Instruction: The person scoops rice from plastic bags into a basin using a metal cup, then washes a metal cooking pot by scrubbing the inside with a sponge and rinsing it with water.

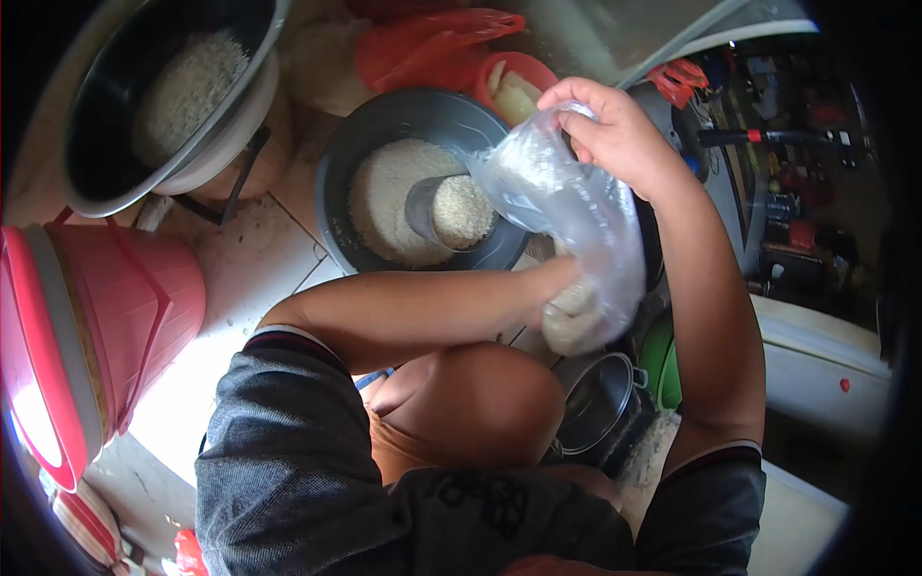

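My right hand (605, 130) pinches the top of a clear plastic bag (615, 250), its fingers closed on the film. Pale contents (574, 322) sit in the bag's lower part. My left hand (562, 278) is at the lower part of the bag, blurred and partly covered by the plastic, so its fingers are hidden. Left of the bag stands a dark grey basin (336, 226) holding rice (384, 197). A cup (420, 206) full of rice rests tilted on the rice in this basin.
A metal bowl (101, 192) with rice stands at the upper left, above a pink bucket (163, 298). Red plastic bags (423, 43) and a red container (528, 67) lie behind the basin. A metal pot (600, 403) and a green container (661, 360) are near my right knee.
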Available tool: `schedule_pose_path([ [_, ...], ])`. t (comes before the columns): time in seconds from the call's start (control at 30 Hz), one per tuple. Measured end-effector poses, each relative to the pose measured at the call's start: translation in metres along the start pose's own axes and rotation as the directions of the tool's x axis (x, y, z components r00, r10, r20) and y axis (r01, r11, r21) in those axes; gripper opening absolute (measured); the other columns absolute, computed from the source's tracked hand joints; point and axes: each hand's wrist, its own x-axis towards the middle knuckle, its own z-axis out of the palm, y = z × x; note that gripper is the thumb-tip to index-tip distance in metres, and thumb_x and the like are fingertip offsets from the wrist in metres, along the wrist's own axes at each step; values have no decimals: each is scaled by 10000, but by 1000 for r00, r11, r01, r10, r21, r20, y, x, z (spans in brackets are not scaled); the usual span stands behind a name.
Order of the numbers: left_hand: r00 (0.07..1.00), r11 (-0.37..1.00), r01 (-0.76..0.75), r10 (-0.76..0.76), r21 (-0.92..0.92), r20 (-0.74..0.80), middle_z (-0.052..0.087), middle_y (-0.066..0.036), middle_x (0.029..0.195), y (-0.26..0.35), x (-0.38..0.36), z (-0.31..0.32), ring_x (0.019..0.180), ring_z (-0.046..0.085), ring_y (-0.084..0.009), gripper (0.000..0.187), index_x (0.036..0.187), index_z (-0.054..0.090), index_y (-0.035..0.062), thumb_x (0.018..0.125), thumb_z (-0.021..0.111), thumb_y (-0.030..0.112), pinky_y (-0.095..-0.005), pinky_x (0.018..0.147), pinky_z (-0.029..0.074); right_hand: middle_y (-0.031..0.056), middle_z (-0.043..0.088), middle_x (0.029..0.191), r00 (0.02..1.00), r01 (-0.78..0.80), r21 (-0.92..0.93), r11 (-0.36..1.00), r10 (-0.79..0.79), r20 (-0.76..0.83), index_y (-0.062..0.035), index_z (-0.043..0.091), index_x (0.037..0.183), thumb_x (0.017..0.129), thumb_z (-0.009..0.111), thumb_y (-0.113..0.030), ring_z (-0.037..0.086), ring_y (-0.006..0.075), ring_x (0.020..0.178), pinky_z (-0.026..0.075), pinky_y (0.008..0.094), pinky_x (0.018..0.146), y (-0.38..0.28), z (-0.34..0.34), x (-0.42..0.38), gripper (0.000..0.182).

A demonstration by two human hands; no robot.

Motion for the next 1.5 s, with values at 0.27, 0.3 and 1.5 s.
schedule_pose_path([
  [0.27,997,979,-62,71,192,-42,608,-92,924,-5,-4,-72,767,612,-181,353,1048,548,43,865,440,325,-280,646,500,35,600,860,997,23,140,990,-13,-70,-29,547,998,807,440,2,432,42,579,392,200,546,19,-9,-33,221],
  [0.3,978,959,-88,134,270,-158,589,-92,988,-7,-14,-59,846,587,-178,337,1075,535,27,874,450,284,-292,728,478,35,600,860,997,28,142,989,-18,-72,-29,547,998,807,440,2,432,42,579,392,200,546,22,-10,-37,221],
  [1.5,509,-476,163,791,864,340,352,-196,1294,97,-100,-91,1190,388,-316,1106,1357,187,49,475,834,216,-367,995,325,77,606,858,794,248,127,961,-126,-595,12,566,905,706,415,73,398,25,557,295,165,489,52,-9,-197,257],
])
